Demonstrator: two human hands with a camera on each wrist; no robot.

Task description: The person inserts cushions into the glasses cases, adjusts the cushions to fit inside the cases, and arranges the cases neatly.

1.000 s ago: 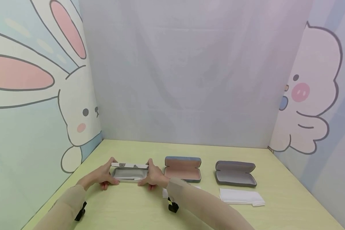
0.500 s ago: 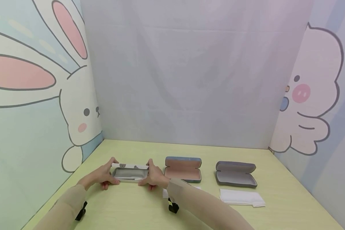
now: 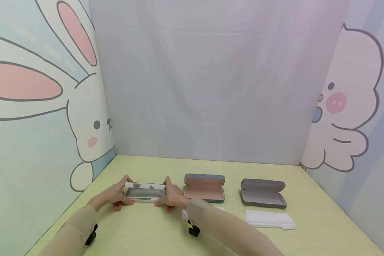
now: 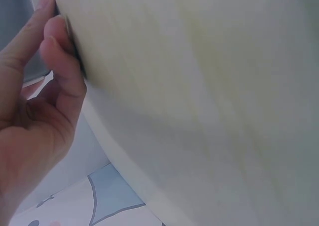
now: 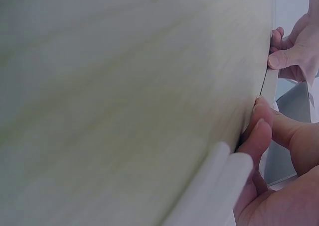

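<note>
Grey cloth point(image 3: 208, 89) backs a yellow table point(image 3: 144, 231) bearing open cases point(image 3: 143, 193).

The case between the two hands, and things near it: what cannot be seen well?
Head view: ends of the case, covered by left hand and right hand.
Head view: pale sliver at the case's front, too small to identify.
Head view: part of the left white cloth, hidden by a sleeve.
Left wrist view: most of the case, cut off by the left edge.
</note>
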